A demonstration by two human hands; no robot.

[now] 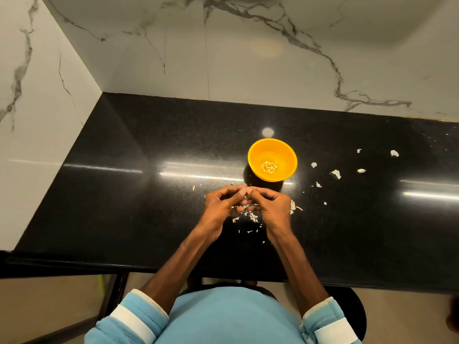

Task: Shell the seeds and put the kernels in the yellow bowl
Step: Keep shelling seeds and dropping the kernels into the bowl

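Note:
A yellow bowl (285,155) stands on the black countertop with several pale kernels (268,166) at its bottom. Just in front of it, my left hand (221,204) and my right hand (272,204) meet fingertip to fingertip. Both have curled fingers and pinch a small seed (244,191) between them; the seed itself is mostly hidden by the fingers. Broken shell bits (253,217) lie on the counter under and between my hands.
More white shell pieces (335,173) are scattered to the right of the bowl. The black countertop (149,194) meets marble walls at the back and left. Its front edge runs just above my lap, with a dark stool below.

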